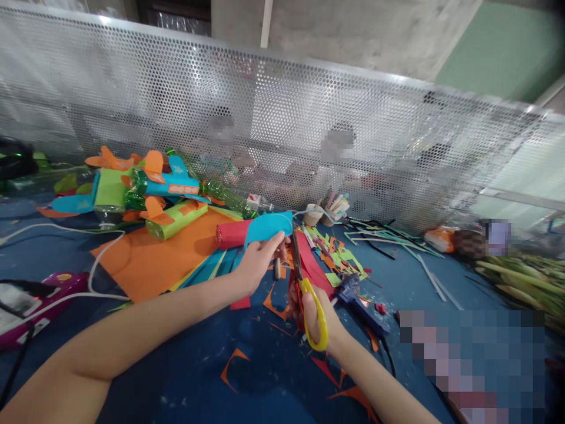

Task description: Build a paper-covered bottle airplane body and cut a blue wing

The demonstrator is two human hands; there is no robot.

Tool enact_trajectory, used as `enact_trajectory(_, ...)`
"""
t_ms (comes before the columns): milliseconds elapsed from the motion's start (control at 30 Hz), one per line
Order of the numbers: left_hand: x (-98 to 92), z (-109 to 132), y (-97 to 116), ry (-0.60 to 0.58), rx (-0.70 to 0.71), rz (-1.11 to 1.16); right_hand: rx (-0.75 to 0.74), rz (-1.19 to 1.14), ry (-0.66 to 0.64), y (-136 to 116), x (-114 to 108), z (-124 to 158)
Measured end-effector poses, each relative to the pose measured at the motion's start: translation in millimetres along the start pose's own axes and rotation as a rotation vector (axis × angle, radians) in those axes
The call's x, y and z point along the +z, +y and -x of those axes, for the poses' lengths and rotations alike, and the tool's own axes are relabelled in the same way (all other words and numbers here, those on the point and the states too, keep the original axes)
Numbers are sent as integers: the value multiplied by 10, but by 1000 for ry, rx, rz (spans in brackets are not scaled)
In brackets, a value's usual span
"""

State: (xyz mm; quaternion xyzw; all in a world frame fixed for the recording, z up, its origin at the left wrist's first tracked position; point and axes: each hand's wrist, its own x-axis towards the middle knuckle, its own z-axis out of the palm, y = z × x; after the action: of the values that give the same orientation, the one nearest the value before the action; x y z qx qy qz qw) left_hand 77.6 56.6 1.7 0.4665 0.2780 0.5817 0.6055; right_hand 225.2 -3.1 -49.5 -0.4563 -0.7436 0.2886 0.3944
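Note:
A piece of blue paper [268, 228] is pinched in my left hand [260, 262], held up above the table. A curved line shows faintly along its upper part. My right hand [315, 315] grips scissors [315, 306] with yellow and red handles. Their blades point up and away from me, close to the right edge of the blue paper; I cannot tell whether they touch it. Behind my left hand lies a red paper-wrapped cylinder [232, 234]. To the right of the scissors a dark blue glue gun [359, 303] rests on the table.
Paper-covered bottles [172, 184] with fins are piled at the left, by orange sheets [132, 265]. Paper scraps [348, 256] lie at centre right. Cups of pens [335, 209] stand before a perforated metal screen [282, 118]. White cables [95, 265] and a purple case [57, 300] are at left.

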Motion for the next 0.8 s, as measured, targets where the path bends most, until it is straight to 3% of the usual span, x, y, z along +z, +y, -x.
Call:
enact_trajectory(267, -21, 30, -49, -6, -7, -270, -8, -18, -13, -84, -32, -28)
enact_trajectory(467, -3, 78, -55, -59, -81, -305, -15, -19, 17, -119, -33, -29)
enact_trajectory(800, 24, 142, -28, -64, -85, -371, -1, -68, 70, -58, 5, -35)
